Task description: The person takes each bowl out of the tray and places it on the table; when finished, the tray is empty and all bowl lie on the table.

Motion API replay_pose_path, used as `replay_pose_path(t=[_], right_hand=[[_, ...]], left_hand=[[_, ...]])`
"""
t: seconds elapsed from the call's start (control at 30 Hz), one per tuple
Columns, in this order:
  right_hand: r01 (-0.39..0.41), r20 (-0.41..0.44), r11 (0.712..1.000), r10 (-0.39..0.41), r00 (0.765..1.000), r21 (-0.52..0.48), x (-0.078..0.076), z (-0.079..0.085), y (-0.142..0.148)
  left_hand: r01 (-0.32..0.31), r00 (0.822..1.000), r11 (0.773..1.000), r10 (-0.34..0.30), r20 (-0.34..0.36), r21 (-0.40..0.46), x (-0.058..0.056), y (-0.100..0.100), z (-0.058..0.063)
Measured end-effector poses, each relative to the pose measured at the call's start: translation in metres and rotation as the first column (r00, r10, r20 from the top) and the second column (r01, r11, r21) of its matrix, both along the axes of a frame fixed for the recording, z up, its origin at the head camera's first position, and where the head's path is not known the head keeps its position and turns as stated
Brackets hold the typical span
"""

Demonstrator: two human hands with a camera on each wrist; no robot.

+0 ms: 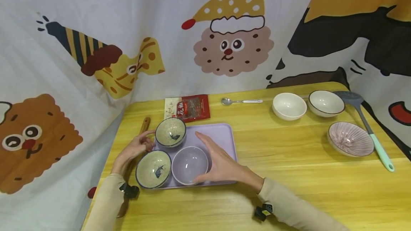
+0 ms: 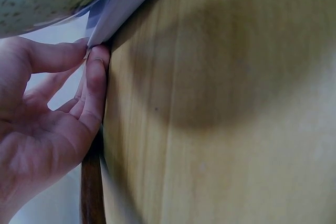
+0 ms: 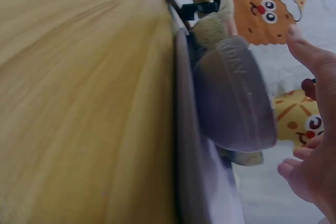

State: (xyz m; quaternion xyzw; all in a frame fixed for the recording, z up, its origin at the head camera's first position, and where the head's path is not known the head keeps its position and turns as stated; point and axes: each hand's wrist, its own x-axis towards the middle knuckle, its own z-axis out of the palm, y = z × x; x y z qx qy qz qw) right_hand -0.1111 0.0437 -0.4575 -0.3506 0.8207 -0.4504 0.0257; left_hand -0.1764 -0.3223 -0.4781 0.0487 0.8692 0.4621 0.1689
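Observation:
A lilac tray (image 1: 221,134) lies on the table with three bowls on it. My left hand (image 1: 136,149) is at the tray's left edge; in the left wrist view its thumb and fingers pinch the tray rim (image 2: 128,6). Beside that hand are two speckled bowls with blue rims and fish designs, the upper one (image 1: 168,131) and the lower one (image 1: 151,170). My right hand (image 1: 224,167) spreads thumb and fingers around the right side of a plain lilac bowl (image 1: 187,163). In the right wrist view, a gap shows between the hand (image 3: 317,140) and the lilac bowl (image 3: 236,98).
Behind the tray lie a red spice packet (image 1: 192,108) and a spoon (image 1: 240,101). At right stand a white bowl (image 1: 289,106), a dark-rimmed bowl (image 1: 325,103) and a striped bowl (image 1: 350,139), with a spatula (image 1: 379,149) alongside. A wooden handle (image 1: 145,125) shows beyond my left hand.

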Motion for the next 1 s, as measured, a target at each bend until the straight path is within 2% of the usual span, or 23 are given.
replay_pose_path(t=[0.23,0.4,1.0], right_hand=[[-0.102,0.005,0.991,0.102,0.995,0.091,0.001,-0.014,-0.007],[-0.13,0.022,0.985,0.128,0.992,0.116,0.001,-0.02,-0.009],[-0.074,-0.022,0.997,0.073,0.997,-0.029,0.001,-0.032,-0.007]], left_hand=[[-0.002,1.0,0.999,0.002,-0.001,0.035,-0.001,0.002,-0.002],[-0.013,1.0,0.999,0.013,0.002,0.03,0.0,0.002,-0.002],[-0.01,1.0,0.999,0.01,0.006,0.033,0.001,0.001,-0.001]])
